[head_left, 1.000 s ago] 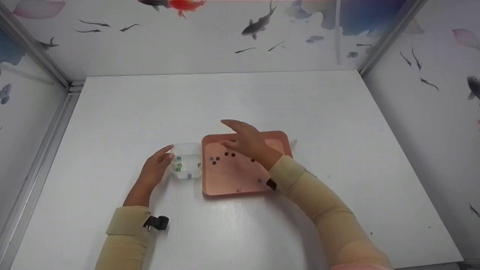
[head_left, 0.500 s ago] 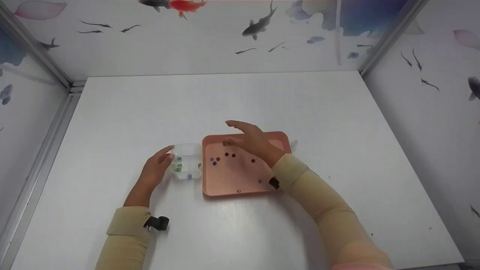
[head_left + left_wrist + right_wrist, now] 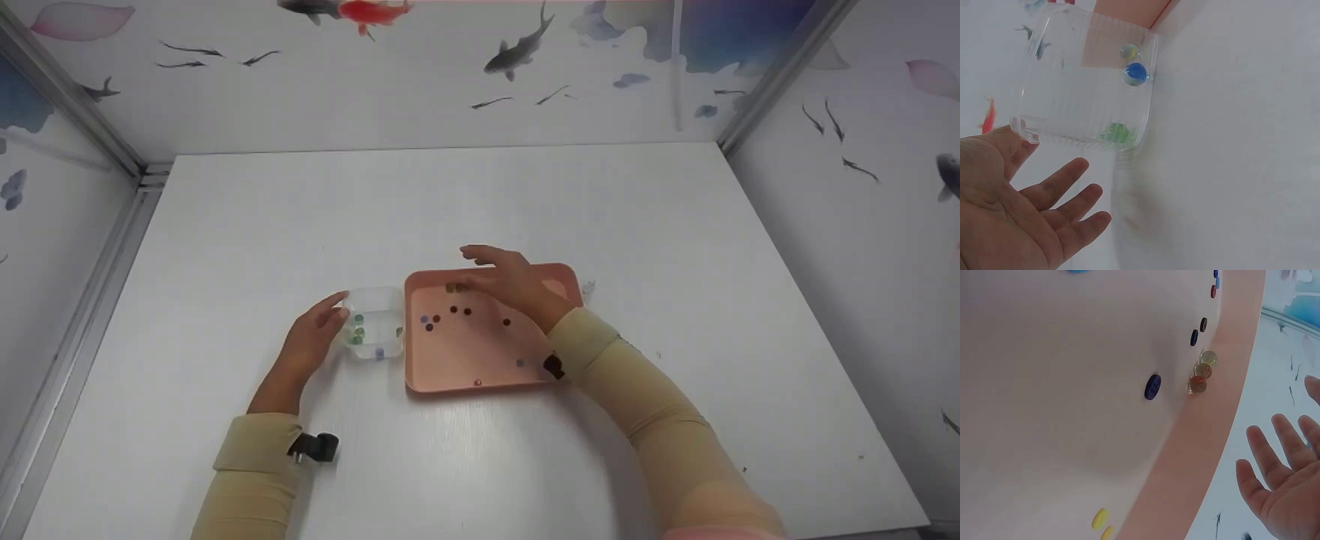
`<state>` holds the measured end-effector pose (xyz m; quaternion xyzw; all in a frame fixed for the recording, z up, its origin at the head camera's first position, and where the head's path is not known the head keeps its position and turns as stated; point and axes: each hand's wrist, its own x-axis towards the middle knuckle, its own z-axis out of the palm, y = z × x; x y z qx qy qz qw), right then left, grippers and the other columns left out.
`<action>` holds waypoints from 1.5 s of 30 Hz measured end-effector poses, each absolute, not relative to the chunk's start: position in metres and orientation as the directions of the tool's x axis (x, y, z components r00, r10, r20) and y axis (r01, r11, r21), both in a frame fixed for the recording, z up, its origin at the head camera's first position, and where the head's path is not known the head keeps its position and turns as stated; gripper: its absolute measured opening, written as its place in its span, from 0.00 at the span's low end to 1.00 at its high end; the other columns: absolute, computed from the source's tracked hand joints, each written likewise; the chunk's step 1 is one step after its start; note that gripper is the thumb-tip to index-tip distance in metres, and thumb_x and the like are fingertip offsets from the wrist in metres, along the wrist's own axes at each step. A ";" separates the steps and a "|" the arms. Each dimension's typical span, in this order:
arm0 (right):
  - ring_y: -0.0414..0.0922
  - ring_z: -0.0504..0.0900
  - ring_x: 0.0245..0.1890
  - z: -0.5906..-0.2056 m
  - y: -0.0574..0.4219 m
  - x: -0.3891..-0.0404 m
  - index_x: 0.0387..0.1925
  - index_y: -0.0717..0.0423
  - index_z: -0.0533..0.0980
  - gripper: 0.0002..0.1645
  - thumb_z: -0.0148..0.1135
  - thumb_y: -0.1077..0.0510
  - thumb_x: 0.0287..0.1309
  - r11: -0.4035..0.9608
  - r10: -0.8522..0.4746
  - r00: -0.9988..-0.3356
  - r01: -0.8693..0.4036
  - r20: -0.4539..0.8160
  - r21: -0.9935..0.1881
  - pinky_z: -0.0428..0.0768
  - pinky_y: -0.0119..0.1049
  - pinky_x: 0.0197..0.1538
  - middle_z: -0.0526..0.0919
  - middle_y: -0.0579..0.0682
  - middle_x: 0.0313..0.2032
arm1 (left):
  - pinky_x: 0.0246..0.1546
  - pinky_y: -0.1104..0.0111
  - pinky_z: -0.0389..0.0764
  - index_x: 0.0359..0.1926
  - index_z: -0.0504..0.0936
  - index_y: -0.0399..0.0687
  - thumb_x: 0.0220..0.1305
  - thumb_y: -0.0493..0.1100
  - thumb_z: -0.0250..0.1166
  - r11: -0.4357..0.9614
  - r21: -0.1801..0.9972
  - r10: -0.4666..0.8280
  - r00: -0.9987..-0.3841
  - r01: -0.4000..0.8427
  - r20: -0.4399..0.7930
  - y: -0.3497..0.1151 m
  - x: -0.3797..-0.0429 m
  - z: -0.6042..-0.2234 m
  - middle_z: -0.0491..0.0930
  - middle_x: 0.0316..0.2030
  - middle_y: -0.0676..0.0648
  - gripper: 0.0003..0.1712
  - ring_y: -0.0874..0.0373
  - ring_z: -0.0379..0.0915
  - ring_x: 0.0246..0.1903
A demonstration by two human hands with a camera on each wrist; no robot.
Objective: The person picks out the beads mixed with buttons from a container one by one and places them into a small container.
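Observation:
A clear plastic container (image 3: 373,298) with several marbles stands left of the tray; a blue marble (image 3: 1135,73) and a green marble (image 3: 1117,133) show through its wall. My left hand (image 3: 309,339) touches its left rim with thumb and index finger, the other fingers extended loosely in the left wrist view. My right hand (image 3: 510,283) hovers over the back of the pink tray (image 3: 465,360), fingers spread and apart from the marbles in the right wrist view. Three marbles (image 3: 1203,370) lie in a row along the tray wall near it.
In the tray lie several buttons: a dark button (image 3: 1153,387), a blue button (image 3: 520,363) and yellow buttons (image 3: 1100,518). A small clear piece (image 3: 589,287) lies beside the tray's right edge. Printed wall panels (image 3: 420,90) enclose the white table (image 3: 637,210).
My right hand draws slightly right, back from the tray's left side, and marbles by its thumb come into sight. The left hand and container stay where they were.

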<state>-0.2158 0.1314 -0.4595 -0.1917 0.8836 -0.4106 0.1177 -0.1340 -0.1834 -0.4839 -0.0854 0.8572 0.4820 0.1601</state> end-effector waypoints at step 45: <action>0.44 0.77 0.59 -0.475 0.138 -0.217 0.56 0.40 0.80 0.22 0.58 0.63 0.63 0.852 -0.362 -0.916 -0.250 -0.171 -0.460 0.74 0.42 0.61 0.82 0.43 0.54 | 0.68 0.45 0.56 0.74 0.57 0.52 0.75 0.57 0.46 0.503 0.812 0.022 -0.934 -0.298 -0.356 -0.176 -0.134 -0.486 0.61 0.69 0.36 0.32 0.38 0.51 0.70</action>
